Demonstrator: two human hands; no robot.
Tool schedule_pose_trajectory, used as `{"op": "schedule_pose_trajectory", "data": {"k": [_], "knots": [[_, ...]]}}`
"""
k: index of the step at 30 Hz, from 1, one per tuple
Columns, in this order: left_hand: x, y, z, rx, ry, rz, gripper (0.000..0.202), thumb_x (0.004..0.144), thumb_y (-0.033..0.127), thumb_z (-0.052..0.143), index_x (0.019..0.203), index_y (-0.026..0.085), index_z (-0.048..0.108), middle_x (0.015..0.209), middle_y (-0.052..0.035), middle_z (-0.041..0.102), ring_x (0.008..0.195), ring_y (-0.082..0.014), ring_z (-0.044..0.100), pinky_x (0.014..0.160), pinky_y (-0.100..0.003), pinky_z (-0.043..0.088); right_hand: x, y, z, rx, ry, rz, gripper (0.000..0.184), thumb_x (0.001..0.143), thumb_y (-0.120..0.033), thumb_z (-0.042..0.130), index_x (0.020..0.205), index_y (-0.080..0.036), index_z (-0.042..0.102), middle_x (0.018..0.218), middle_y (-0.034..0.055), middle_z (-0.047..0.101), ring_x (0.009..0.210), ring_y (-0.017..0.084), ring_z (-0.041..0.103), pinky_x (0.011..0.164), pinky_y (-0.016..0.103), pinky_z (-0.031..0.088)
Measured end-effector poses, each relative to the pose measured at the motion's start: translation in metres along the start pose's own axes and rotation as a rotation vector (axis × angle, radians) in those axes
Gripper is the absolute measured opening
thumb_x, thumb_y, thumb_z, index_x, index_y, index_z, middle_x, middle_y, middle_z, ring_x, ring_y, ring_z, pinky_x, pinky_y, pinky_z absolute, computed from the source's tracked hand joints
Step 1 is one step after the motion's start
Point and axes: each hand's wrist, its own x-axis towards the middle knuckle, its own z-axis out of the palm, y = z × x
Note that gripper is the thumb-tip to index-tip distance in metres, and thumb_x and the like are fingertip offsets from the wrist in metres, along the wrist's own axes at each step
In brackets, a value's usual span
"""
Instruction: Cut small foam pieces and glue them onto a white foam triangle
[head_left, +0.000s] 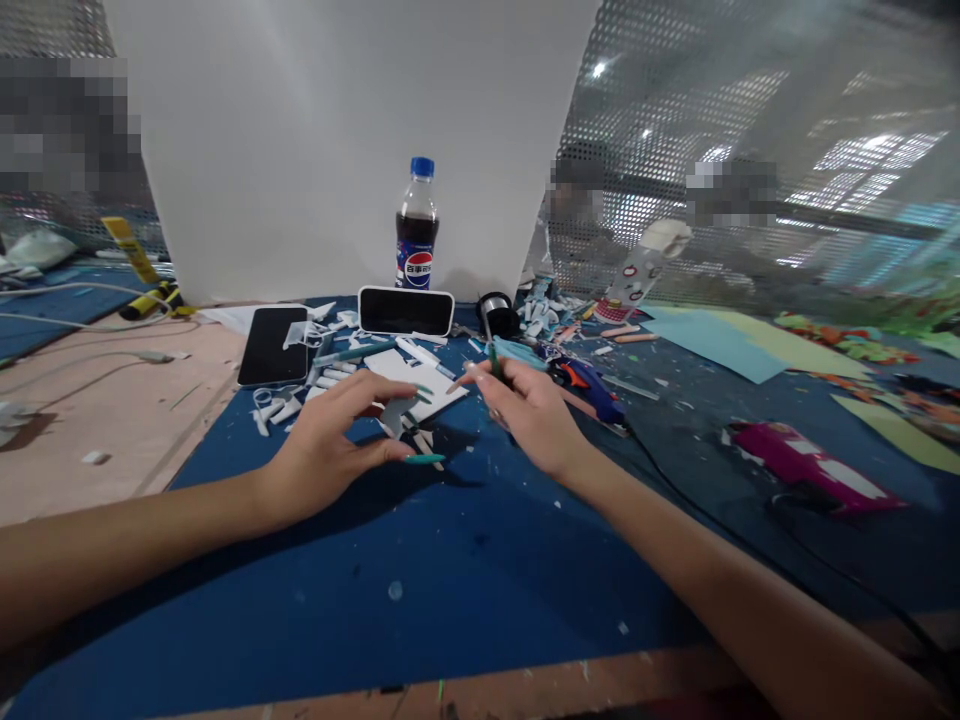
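Observation:
My left hand (337, 435) reaches over the blue mat (420, 560), its fingers curled round a small grey-white cut piece (397, 412) pinched between thumb and forefinger. My right hand (525, 405) is closed on a thin green-handled tool (491, 352) that stands up between its fingers. Both hands meet over a white foam board piece (409, 375) with scraps lying around it.
A cola bottle (416, 225) stands before a white backboard (345, 140). Two phones (405, 311) (272, 345) lie behind the scraps. A blue glue gun (589, 385), a pink toy car (814, 465), coloured paper sheets (720, 340) and a black cable (750, 540) sit to the right.

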Motion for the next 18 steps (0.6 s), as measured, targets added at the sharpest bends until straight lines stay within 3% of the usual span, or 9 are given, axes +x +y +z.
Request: {"op": "schedule_pose_trajectory", "data": {"k": [4, 7, 9, 11, 14, 16, 18], "knots": [[0.004, 0.003, -0.002, -0.026, -0.330, 0.073, 0.026, 0.088, 0.025, 0.061, 0.113, 0.020, 0.060, 0.103, -0.0080, 0.067, 0.092, -0.0182, 0.065, 0.079, -0.031, 0.054, 0.005, 0.010, -0.003, -0.384, 0.108, -0.063, 0.022, 0.091, -0.034, 0.047, 0.079, -0.017, 0.053, 0.065, 0.0004, 0.047, 0.060, 0.014, 0.045, 0.058, 0.029, 0.034], [0.005, 0.005, -0.001, -0.018, -0.433, 0.095, 0.036, 0.086, 0.020, 0.062, 0.121, 0.022, 0.055, 0.113, -0.0091, 0.064, 0.102, -0.0198, 0.062, 0.085, -0.033, 0.052, 0.009, 0.023, -0.004, -0.525, 0.094, 0.000, 0.012, 0.088, -0.028, 0.047, 0.082, -0.018, 0.050, 0.074, 0.0055, 0.053, 0.069, 0.019, 0.051, 0.062, 0.033, 0.039], [0.004, 0.005, -0.001, -0.004, -0.441, 0.080, 0.041, 0.087, 0.018, 0.060, 0.126, 0.023, 0.051, 0.117, -0.0094, 0.063, 0.105, -0.0198, 0.061, 0.086, -0.033, 0.052, 0.011, 0.033, -0.005, -0.593, 0.132, 0.029, 0.006, 0.085, -0.022, 0.048, 0.088, -0.017, 0.050, 0.082, 0.0090, 0.054, 0.076, 0.022, 0.053, 0.067, 0.036, 0.042], [0.002, 0.004, -0.001, 0.002, -0.418, 0.092, 0.043, 0.089, 0.020, 0.057, 0.131, 0.022, 0.047, 0.123, -0.0104, 0.061, 0.111, -0.0208, 0.058, 0.091, -0.035, 0.051, 0.013, 0.043, -0.007, -0.623, 0.182, 0.027, 0.013, 0.081, -0.019, 0.050, 0.094, -0.016, 0.050, 0.093, 0.0126, 0.053, 0.082, 0.024, 0.055, 0.072, 0.039, 0.044], [0.001, 0.002, -0.004, 0.037, -0.295, 0.121, 0.036, 0.095, 0.029, 0.046, 0.129, 0.021, 0.049, 0.126, -0.0102, 0.059, 0.119, -0.0228, 0.054, 0.098, -0.038, 0.047, 0.014, 0.049, -0.008, -0.609, 0.200, 0.039, 0.023, 0.081, -0.023, 0.049, 0.103, -0.015, 0.049, 0.107, 0.0171, 0.049, 0.089, 0.026, 0.055, 0.076, 0.042, 0.047], [0.001, -0.002, -0.005, 0.128, -0.210, 0.071, 0.036, 0.097, 0.033, 0.036, 0.128, 0.020, 0.051, 0.127, -0.0105, 0.058, 0.120, -0.0246, 0.052, 0.100, -0.041, 0.045, 0.013, 0.048, -0.008, -0.607, 0.217, 0.039, 0.028, 0.083, -0.029, 0.049, 0.106, -0.014, 0.049, 0.111, 0.0191, 0.046, 0.097, 0.029, 0.054, 0.079, 0.045, 0.047], [0.001, -0.007, -0.003, 0.253, -0.202, -0.016, 0.044, 0.097, 0.040, 0.035, 0.134, 0.018, 0.044, 0.136, -0.0129, 0.051, 0.127, -0.0280, 0.045, 0.104, -0.045, 0.041, 0.012, 0.042, -0.008, -0.615, 0.252, -0.023, 0.028, 0.084, -0.032, 0.049, 0.106, -0.014, 0.049, 0.112, 0.0190, 0.046, 0.105, 0.031, 0.049, 0.086, 0.047, 0.044]]}}
